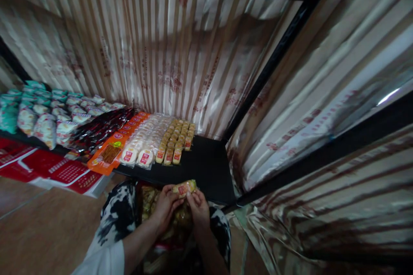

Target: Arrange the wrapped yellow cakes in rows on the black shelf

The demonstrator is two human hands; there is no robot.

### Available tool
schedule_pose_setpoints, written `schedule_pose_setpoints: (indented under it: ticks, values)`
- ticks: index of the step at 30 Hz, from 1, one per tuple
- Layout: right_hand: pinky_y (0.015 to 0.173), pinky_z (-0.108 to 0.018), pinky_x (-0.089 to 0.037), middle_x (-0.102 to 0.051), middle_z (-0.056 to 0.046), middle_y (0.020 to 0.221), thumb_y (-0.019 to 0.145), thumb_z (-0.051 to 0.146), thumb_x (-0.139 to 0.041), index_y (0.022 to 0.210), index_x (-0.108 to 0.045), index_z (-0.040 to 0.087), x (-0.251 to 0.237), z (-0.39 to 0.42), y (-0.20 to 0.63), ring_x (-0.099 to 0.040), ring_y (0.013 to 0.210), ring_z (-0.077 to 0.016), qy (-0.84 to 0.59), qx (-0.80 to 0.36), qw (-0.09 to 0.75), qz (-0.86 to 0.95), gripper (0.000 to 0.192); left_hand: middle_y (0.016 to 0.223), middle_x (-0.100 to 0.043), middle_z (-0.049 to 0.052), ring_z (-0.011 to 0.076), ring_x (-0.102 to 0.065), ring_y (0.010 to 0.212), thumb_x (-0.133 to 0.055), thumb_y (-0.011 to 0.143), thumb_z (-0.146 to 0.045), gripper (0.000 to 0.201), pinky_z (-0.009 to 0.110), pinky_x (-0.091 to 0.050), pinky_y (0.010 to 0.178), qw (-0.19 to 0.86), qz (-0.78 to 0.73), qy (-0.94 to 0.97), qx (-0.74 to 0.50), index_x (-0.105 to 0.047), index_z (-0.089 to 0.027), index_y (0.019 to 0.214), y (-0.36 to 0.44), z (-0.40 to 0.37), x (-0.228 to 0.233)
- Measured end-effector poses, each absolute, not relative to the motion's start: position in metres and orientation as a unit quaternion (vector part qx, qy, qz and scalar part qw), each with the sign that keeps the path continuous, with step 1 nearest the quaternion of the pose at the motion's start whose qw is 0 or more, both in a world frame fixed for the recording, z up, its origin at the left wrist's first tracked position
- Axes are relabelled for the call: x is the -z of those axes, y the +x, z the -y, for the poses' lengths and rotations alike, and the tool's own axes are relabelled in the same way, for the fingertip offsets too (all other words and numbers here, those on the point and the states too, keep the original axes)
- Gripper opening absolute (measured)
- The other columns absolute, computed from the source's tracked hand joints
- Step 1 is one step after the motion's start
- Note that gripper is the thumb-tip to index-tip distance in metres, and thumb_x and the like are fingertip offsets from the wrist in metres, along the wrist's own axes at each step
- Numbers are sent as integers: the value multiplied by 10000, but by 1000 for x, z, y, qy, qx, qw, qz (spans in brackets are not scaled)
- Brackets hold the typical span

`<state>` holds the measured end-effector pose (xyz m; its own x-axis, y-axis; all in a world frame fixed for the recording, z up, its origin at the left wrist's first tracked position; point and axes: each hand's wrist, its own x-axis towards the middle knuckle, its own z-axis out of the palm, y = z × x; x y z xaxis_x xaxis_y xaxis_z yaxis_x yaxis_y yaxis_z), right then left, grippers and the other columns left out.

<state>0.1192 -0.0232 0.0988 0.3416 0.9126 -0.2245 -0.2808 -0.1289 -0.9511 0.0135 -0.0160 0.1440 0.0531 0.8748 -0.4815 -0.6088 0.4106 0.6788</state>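
Both hands, left (166,206) and right (198,206), are raised together over the lap, fingers closed on one small yellow plastic-wrapped snack with a red label (184,187). It is held just before the black counter (206,167), where three rows of similar yellow snacks (177,139) are laid beside round white packets (142,144).

Both bare forearms rise from the bottom of the view and converge, the left hand (165,206) and right hand (198,206) held close together with fingers curled inward, thumbs up, each pinching one end of a packet (183,187).
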Motion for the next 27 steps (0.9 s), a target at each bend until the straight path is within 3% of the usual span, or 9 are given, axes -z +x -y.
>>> schedule_pose_setpoints:
  ticks: [3, 8, 12, 15, 17, 21, 24, 27]
  values:
    - [661, -296, -524, -665, -16, 754, 580, 494, -688, 881, -517, 200, -106, 17, 121, -655, 730, -195, -560, -487, 612, 272, 455, 780, -626, 15, 122, -637, 640, -610, 665, -117, 265, 203, -489, 550, 712, -453, 179, -506, -456, -181, 871, 25, 9, -141]
    - [734, -298, -510, -676, -61, 879, 650, 435, -651, 1011, -525, 176, -117, -15, 140, -646, 810, -191, -557, -455, 612, 328, 463, 732, -556, -6, 81, -582, 549, -574, 697, -165, 211, 154, -407, 448, 653, -541, 257, -464, -479, -153, 885, 41, -9, -133]
    - [740, -306, -506, -666, -81, 920, 670, 447, -612, 1065, -530, 156, -115, -57, 157, -634, 827, -195, -580, -406, 603, 367, 497, 922, -537, 60, 99, -580, 620, -495, 694, -101, 327, 182, -429, 459, 566, -622, 305, -447, -461, -133, 1017, 52, -24, -123]
    - [732, -295, -504, -659, -78, 935, 691, 449, -568, 1076, -537, 160, -109, -89, 162, -626, 832, -190, -607, -359, 591, 392, 482, 1027, -542, 110, 133, -591, 721, -457, 705, -102, 366, 220, -481, 546, 545, -613, 373, -434, -474, -122, 1070, 60, -37, -117]
    - [717, -285, -502, -657, -71, 941, 714, 441, -532, 1089, -542, 170, -106, -107, 161, -622, 826, -185, -623, -330, 568, 424, 462, 1077, -561, 116, 152, -596, 831, -429, 702, -84, 363, 253, -502, 691, 537, -594, 410, -437, -518, -126, 1052, 65, -50, -116]
    - [739, -296, -486, -657, -45, 894, 744, 421, -484, 1107, -559, 193, -101, -136, 157, -616, 796, -178, -665, -260, 508, 481, 435, 1215, -551, 112, 181, -492, 1141, -418, 692, -66, 442, 294, -325, 1028, 516, -574, 430, -469, -547, -105, 1112, 74, -80, -117]
    - [772, -312, -471, -656, -46, 915, 744, 414, -477, 1112, -566, 193, -99, -151, 154, -609, 825, -185, -679, -231, 481, 504, 438, 1343, -456, 93, 181, -379, 1261, -425, 741, -129, 478, 286, -252, 1078, 550, -551, 401, -483, -496, -103, 1213, 77, -97, -115]
    - [768, -304, -463, -647, -50, 933, 743, 404, -475, 1096, -578, 191, -100, -160, 151, -599, 839, -185, -678, -214, 466, 527, 425, 1393, -392, 78, 179, -353, 1282, -407, 794, -188, 502, 281, -274, 1070, 590, -514, 377, -496, -422, -115, 1290, 78, -107, -108]
